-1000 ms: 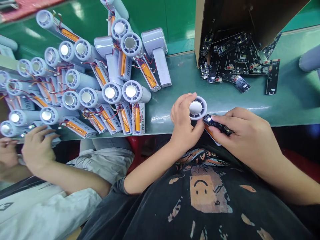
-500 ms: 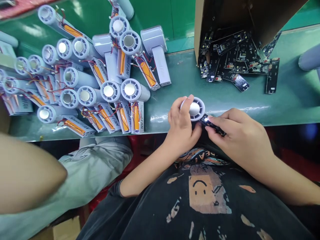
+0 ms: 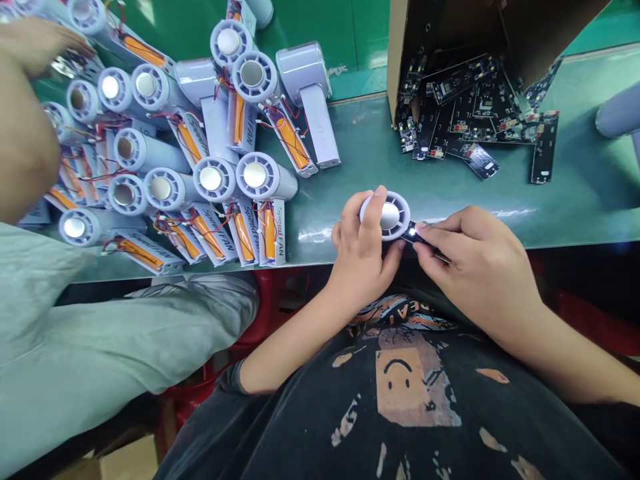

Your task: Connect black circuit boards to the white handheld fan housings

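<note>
Fan head (image 3: 387, 215) is sitting clamped in the person's left hand (image 3: 363, 250), its white rim gripped by the thumb and fingers, just above the front edge of the green workbench (image 3: 320, 233). The right hand (image 3: 480, 267) is pinching a black circuit board (image 3: 430, 239), holding its lit end just beside the fan head's lower rim, nearer than before. A co-worker's hand (image 3: 35, 43) is now reaching across the far left of the packed fan bodies (image 3: 215, 179), and that person's pale grey clothing (image 3: 125, 333) is filling more of the lower left. Loose circuit boards (image 3: 475, 113) are spilling from a cardboard box (image 3: 400, 67).
</note>
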